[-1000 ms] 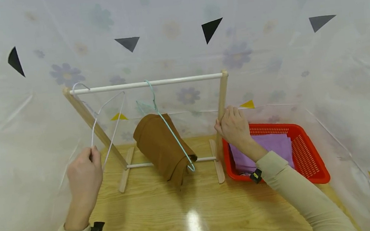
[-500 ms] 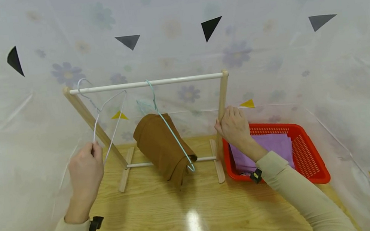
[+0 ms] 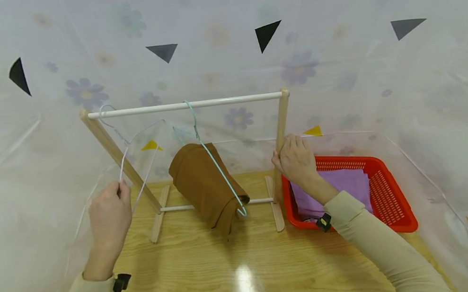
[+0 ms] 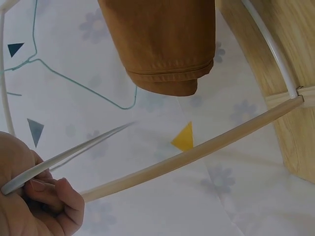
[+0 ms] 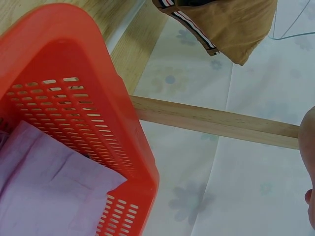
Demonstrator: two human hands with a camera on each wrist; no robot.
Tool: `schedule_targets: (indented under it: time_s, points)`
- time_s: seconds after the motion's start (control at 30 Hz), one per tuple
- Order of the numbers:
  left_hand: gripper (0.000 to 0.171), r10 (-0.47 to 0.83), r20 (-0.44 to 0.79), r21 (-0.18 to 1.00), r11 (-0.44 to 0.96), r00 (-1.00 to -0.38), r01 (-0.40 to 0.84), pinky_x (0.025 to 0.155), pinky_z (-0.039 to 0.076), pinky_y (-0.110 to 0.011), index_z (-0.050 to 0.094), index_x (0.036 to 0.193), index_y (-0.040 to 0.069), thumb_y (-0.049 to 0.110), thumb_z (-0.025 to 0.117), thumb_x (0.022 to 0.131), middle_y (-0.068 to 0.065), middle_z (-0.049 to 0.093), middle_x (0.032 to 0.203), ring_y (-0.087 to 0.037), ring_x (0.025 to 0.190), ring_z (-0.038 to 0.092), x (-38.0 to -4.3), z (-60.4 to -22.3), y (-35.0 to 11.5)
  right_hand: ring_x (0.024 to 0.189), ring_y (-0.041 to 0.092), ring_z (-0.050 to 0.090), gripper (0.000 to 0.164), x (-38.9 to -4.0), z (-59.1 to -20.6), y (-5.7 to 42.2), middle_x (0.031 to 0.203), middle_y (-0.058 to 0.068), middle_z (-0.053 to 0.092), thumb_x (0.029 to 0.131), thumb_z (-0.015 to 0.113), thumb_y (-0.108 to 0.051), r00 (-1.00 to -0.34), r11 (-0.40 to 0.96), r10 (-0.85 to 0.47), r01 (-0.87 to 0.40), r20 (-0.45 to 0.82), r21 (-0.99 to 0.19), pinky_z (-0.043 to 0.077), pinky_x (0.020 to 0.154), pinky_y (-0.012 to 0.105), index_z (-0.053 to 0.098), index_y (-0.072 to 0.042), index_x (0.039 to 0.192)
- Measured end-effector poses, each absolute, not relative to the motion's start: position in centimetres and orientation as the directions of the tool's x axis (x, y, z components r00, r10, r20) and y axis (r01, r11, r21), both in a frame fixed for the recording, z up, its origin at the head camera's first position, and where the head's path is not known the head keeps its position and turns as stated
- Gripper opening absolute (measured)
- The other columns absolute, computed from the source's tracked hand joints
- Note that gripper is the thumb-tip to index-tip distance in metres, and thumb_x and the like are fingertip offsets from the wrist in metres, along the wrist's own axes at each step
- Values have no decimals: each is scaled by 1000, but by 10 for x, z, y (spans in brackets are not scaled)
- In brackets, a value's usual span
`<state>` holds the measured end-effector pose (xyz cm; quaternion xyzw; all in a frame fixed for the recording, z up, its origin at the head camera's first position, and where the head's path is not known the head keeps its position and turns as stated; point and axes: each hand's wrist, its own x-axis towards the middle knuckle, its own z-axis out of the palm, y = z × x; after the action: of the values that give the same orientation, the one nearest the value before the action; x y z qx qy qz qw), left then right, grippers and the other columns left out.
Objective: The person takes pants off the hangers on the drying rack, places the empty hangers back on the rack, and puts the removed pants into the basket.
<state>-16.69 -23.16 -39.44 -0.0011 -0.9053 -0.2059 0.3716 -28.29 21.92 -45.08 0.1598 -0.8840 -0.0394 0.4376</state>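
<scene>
My left hand (image 3: pixel 110 216) pinches one end of a pale lilac wire hanger (image 3: pixel 123 163). The hanger's hook lies over the left part of the white rail (image 3: pixel 140 110) in the head view, and its far end tilts up and right. My right hand (image 3: pixel 297 160) grips the right wooden post (image 3: pixel 282 117) of the small clothes rack. Between the posts, folded brown trousers (image 3: pixel 197 183) hang over a mint-green wire hanger (image 3: pixel 194 121) hooked on the rail. In the left wrist view, the trousers' stitched hem (image 4: pixel 167 76) faces me.
A red plastic basket (image 3: pixel 404 214) with folded purple cloth (image 3: pixel 336 185) stands beside the rack's right foot. The rack's left post (image 3: pixel 107 145) rises close behind the lilac hanger. A patterned white sheet (image 3: pixel 225 61) surrounds the wooden table (image 3: pixel 197 283).
The lilac hanger and my left hand have shifted slightly right; its hook rose, then came down onto the rail, and its far end dipped. My right hand has stayed on the post.
</scene>
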Motion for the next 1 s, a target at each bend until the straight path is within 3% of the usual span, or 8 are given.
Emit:
schedule_targets:
  time_s: [0.23,0.5,0.77,1.0]
  points:
    - [40,-122,682,353,918,-721,179,46,26,-33,46,63,4,4,53,103,-8,39,50,-23,45,34,-167,-400,-231,66,37,51,37,-284,-452,219,74,16,49,95,47,-29,-519,942,-325,-250,791,223,43,62,42,54,5,84]
    - [40,-132,679,362,916,-722,173,46,27,-33,46,63,5,4,53,102,-8,41,50,-24,45,36,-168,-406,-232,67,36,51,40,-283,-451,219,75,16,50,98,41,-31,-557,945,-322,-241,766,222,44,62,43,54,5,86]
    - [38,-132,690,346,924,-712,163,45,30,-40,47,64,4,4,54,101,-11,43,52,-28,46,37,-169,-406,-233,66,37,51,36,-285,-453,220,74,17,49,95,52,-30,-531,942,-327,-251,782,224,44,62,43,54,5,84]
    - [38,-135,707,326,933,-695,151,45,32,-45,46,63,4,6,55,100,-14,45,53,-30,46,39,-168,-405,-232,68,37,52,38,-284,-453,219,74,17,50,96,51,-31,-535,943,-320,-256,782,210,44,62,42,54,5,85]
